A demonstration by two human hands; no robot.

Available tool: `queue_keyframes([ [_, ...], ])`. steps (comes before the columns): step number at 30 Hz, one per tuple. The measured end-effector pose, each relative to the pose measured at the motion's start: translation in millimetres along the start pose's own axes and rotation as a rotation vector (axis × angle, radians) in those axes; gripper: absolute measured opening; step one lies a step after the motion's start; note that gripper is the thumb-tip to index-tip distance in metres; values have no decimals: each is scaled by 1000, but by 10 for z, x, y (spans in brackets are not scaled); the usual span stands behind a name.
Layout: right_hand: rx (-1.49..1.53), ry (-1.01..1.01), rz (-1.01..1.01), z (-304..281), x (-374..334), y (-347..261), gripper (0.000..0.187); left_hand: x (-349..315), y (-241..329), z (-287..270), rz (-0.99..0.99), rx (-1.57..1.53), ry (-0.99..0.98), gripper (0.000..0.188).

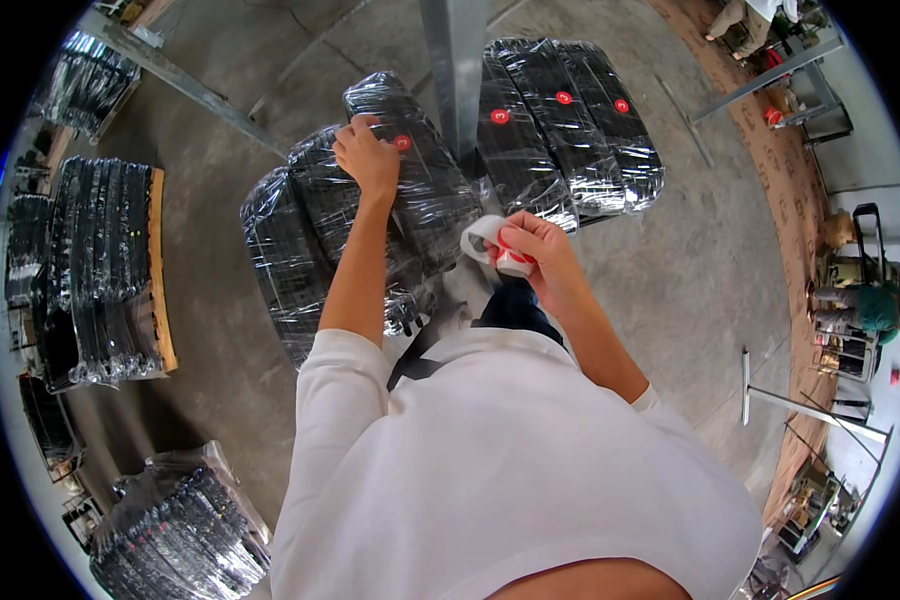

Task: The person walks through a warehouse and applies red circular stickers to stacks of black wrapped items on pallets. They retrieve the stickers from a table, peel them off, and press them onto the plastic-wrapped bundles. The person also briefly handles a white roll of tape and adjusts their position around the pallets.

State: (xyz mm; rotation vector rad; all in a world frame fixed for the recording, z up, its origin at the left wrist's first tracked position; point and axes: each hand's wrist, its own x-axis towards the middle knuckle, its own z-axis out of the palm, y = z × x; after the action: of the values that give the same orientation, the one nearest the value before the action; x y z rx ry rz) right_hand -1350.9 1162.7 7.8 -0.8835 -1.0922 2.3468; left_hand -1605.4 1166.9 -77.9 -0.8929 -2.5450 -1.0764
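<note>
My left hand [369,162] reaches out over a black bundle [422,185] wrapped in clear plastic film, its fingers curled against the film. Whatever may be between the fingertips is hidden. Right beside this hand, a round red sticker [402,142] lies on the bundle. In front of my body, my right hand [545,255] is closed around a roll of stickers [481,236] with white backing and red printed rounds. To the right, more wrapped black bundles [540,130] stand side by side, with red round stickers on their tops.
An upright metal post [457,70] rises between the bundle groups. Wrapped stacks on pallets [105,270] stand at the left, with another wrapped stack [185,525] at the lower left. Metal stands and a brown floor strip [785,250] run along the right, where other people work.
</note>
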Motion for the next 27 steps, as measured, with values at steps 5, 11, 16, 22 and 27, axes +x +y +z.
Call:
queue_keyframes([
  [5,101,64,-11,34,69,50,25,-493,611,-801,341,-490,-79,28],
  [11,199,-174,21,193,132,140,22,-1091,858,-1384,187,-681,-454,23],
  [16,107,-382,125,351,69,30,37,-1099,579,-1436,89,-690,-358,23],
  [22,-146,-325,25,503,133,166,32,-1150,508,-1581,7,-723,-351,20],
  [27,-219,-300,-7,615,184,270,23,-1180,387,-1609,-149,-865,-254,12],
])
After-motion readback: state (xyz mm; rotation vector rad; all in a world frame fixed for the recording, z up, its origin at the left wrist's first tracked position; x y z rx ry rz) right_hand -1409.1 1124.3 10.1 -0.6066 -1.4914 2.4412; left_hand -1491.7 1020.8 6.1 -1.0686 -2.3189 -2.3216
